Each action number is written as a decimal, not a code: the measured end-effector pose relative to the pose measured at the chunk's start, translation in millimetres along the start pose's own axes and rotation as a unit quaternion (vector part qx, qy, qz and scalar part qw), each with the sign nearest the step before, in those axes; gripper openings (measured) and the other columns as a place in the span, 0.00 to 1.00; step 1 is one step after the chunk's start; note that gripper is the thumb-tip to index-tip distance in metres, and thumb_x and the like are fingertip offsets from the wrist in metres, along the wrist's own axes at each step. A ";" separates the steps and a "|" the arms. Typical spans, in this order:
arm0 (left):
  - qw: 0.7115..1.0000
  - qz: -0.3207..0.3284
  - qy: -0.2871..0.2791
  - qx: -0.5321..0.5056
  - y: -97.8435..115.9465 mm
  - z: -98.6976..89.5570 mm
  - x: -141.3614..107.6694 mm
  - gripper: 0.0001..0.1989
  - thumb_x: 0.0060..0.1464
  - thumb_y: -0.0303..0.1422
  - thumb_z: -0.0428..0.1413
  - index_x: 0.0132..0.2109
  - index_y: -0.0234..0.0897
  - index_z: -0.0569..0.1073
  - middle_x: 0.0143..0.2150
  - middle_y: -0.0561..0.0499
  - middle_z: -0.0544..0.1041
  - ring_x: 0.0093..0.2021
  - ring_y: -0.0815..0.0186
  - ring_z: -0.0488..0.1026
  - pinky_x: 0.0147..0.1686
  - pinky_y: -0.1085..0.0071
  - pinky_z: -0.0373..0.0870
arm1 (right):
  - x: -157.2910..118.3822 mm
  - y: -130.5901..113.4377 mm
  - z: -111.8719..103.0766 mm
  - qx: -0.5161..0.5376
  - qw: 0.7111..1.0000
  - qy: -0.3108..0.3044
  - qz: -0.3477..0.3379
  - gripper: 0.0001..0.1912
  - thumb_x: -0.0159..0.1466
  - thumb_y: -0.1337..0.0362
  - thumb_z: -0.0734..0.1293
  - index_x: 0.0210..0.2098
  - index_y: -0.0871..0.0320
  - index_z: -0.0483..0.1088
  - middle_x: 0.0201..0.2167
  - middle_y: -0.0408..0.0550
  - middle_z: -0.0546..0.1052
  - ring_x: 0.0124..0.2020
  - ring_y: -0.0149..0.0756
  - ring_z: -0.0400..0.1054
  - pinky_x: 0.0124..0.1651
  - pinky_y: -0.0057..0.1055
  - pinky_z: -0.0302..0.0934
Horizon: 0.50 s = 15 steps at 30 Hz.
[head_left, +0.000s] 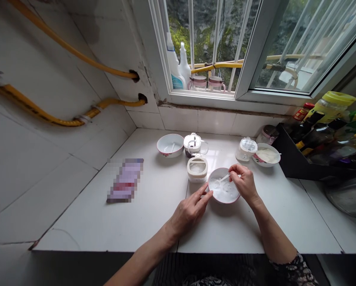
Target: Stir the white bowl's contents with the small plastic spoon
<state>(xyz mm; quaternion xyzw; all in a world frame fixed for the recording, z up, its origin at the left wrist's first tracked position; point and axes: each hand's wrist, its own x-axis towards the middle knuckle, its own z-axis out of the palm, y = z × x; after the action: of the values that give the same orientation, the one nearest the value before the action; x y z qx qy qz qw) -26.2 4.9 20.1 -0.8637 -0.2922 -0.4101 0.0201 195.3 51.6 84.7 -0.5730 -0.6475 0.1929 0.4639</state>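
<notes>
In front of me stands a white bowl (225,196) with a pink rim, holding a whitish, liquid-looking content. My left hand (192,206) holds the near left side of its rim, fingers fairly straight. Between thumb and fingers, my right hand (245,182) pinches a small white spoon (224,178), its head dipped into the bowl. Just behind on the left is a seasoning jar (197,170) with a pale lid, white contents showing. Behind that, a second seasoning jar (192,142) has its clear lid raised. A third seasoning jar (246,149) stands behind my right hand.
Another bowl (170,145) with a spoon sits at the back left. A floral bowl (266,155) of pale powder stands right, near a black box (294,169) of bottles. A blurred purple packet (125,180) lies left on the white counter (91,222). Behind is a barred window.
</notes>
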 end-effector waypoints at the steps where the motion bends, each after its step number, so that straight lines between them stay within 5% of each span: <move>1: 1.000 0.000 0.001 0.000 0.1 0.2 0.0 0.20 0.65 0.20 0.48 0.62 0.29 0.66 0.60 0.30 0.72 0.57 0.56 0.75 0.49 0.68 0.80 | -0.2 -0.6 0.4 0.005 1.000 -0.003 0.004 0.06 0.53 0.66 0.61 0.21 0.53 0.68 0.14 0.40 0.73 0.23 0.37 0.67 0.39 0.35 0.62; 8: 1.000 -0.002 0.011 -0.002 -0.2 2.3 -0.8 0.21 0.64 0.19 0.48 0.62 0.30 0.67 0.61 0.31 0.71 0.57 0.58 0.76 0.48 0.68 0.80 | 2.8 -1.4 -3.9 0.154 0.980 -0.009 0.123 0.05 0.51 0.64 0.63 0.23 0.55 0.69 0.14 0.39 0.71 0.19 0.33 0.66 0.30 0.30 0.62; 15: 1.000 0.000 0.010 0.000 0.3 0.6 0.5 0.21 0.64 0.19 0.48 0.61 0.29 0.67 0.60 0.30 0.72 0.56 0.57 0.77 0.47 0.67 0.81 | 6.6 0.1 -7.0 0.235 0.957 -0.006 0.172 0.04 0.48 0.63 0.65 0.21 0.56 0.71 0.13 0.39 0.71 0.18 0.31 0.64 0.29 0.30 0.60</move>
<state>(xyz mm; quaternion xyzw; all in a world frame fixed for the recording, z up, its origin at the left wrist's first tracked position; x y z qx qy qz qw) -25.4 5.0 20.2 -0.8597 -0.2916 -0.4187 0.0233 201.7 55.8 90.5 -0.5496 -0.4784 0.4196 0.5413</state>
